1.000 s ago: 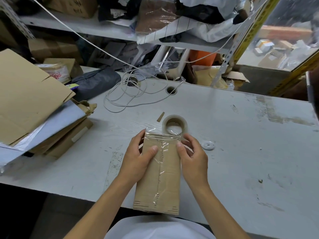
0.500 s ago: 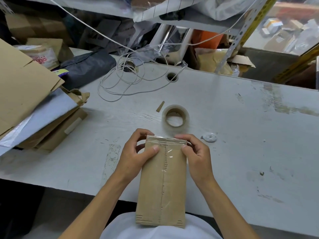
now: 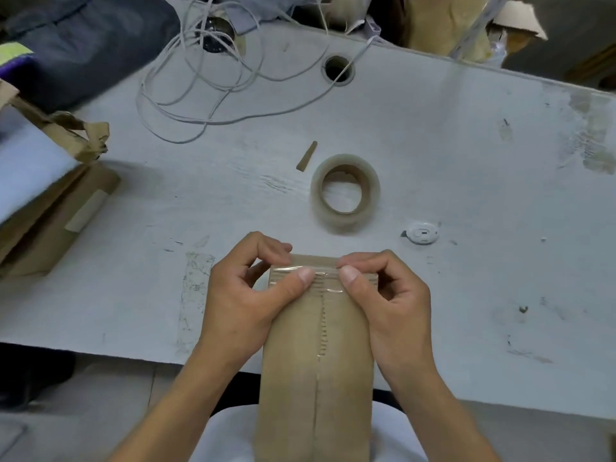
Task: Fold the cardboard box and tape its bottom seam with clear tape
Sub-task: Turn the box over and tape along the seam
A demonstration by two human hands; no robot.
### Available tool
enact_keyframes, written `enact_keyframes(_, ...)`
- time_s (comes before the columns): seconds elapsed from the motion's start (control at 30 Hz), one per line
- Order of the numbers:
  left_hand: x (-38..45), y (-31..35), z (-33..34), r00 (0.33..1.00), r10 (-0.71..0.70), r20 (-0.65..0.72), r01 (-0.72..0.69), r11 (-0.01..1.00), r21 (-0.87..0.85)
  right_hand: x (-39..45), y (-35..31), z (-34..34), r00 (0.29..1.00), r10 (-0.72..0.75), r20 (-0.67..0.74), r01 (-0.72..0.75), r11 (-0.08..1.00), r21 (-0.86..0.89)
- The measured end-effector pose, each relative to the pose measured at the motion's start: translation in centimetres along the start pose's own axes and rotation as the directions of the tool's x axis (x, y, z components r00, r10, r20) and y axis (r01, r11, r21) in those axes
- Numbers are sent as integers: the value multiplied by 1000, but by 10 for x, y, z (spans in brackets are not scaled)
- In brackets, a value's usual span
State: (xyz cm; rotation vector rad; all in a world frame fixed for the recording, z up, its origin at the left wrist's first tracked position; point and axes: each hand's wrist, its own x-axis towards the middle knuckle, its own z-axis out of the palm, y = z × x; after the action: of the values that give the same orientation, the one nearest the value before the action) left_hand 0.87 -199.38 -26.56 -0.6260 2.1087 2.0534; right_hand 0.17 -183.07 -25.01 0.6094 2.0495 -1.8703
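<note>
A long brown cardboard box lies with its seam up, reaching from the table's front edge toward my body. Clear tape runs along the centre seam and wraps over the far end. My left hand grips the box's far left corner, thumb pressing the tape on top. On the far right corner sits my right hand, its thumb also flat on the tape. The roll of clear tape lies flat on the table just beyond the box.
A stack of flattened cardboard and white sheets fills the left. A tangle of white cable and a cable hole lie at the back. A small white round object and a cardboard scrap rest near the roll.
The loose tape end that stood up past the box's far edge has been folded down over it. The box has slid nearer to me, and both thumbs have moved inward along the taped edge.
</note>
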Motion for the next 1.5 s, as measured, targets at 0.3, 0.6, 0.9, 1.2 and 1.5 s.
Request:
enact_keyframes(0.3, 7, 12, 11, 957, -289, -36, 275, 937, -216, 8, -10, 8, 967, 250, -46, -243, 963, 119)
enact_keyframes(0.6, 24, 21, 9, 822, -567, 49, 543, 756, -365, 19, -10, 10, 942, 334, -38, -326, 936, 135)
enact_keyframes(0.9, 2, 14, 10, 975, 210, 74, -213, 976, 38, 16, 3, 1, 931, -297, 214, 309, 951, -24)
enact_keyframes(1.2, 21, -21, -8, 965, 107, 240, -48, 970, -240, 37, 18, -7, 934, -116, 337, 78, 989, 123)
enact_keyframes(1.5, 29, -20, -22, 926, -28, 377, 13, 999, 42, 42, 9, -13, 893, 56, 446, 60, 969, -241)
